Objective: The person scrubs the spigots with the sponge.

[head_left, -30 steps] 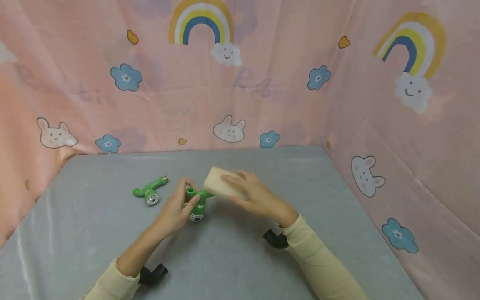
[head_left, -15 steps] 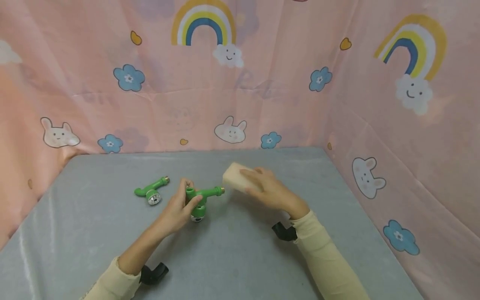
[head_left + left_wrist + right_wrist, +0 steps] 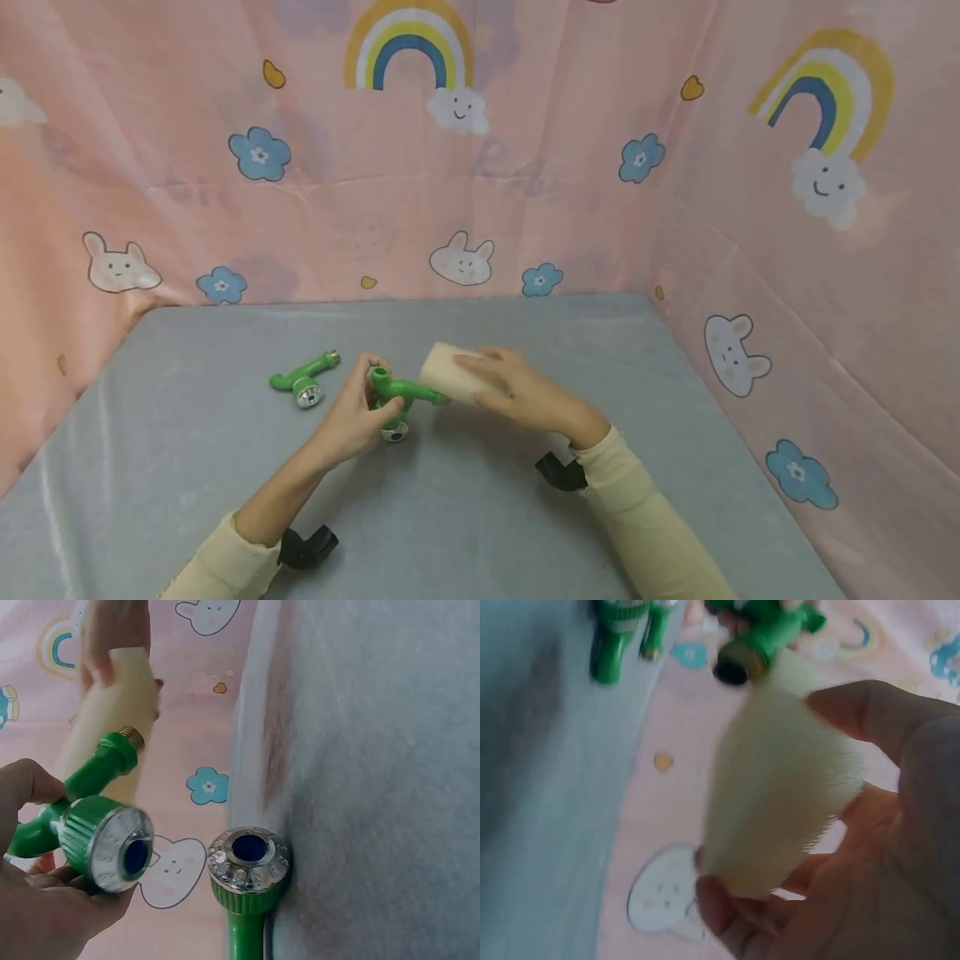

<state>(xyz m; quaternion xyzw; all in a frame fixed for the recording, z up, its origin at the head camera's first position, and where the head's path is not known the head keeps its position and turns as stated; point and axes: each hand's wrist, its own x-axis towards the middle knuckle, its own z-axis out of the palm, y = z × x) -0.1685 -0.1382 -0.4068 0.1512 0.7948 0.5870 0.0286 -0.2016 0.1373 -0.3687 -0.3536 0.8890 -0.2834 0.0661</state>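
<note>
My left hand (image 3: 356, 417) grips a green faucet (image 3: 408, 389) above the table, thumb on its near side. A clear silver-rimmed knob (image 3: 124, 851) with a dark blue centre and a brass threaded end (image 3: 133, 739) show in the left wrist view. My right hand (image 3: 528, 396) holds a cream sponge block (image 3: 453, 373) between thumb and fingers. The sponge lies close behind the faucet's threaded end; whether they touch I cannot tell. In the right wrist view the sponge (image 3: 780, 787) looks blurred. Part of the faucet's body is hidden by my left fingers.
A second green faucet (image 3: 303, 381) lies on the grey cloth-covered table (image 3: 480, 517), left of my left hand. Black camera mounts (image 3: 307, 547) stick out from both wrists. Pink printed curtain (image 3: 525, 208) closes off the back and sides.
The sponge moved right, off the faucet's threaded end, then came back left and down beside it. The faucet's threaded end has dipped slightly in my left hand. The second faucet stays put.
</note>
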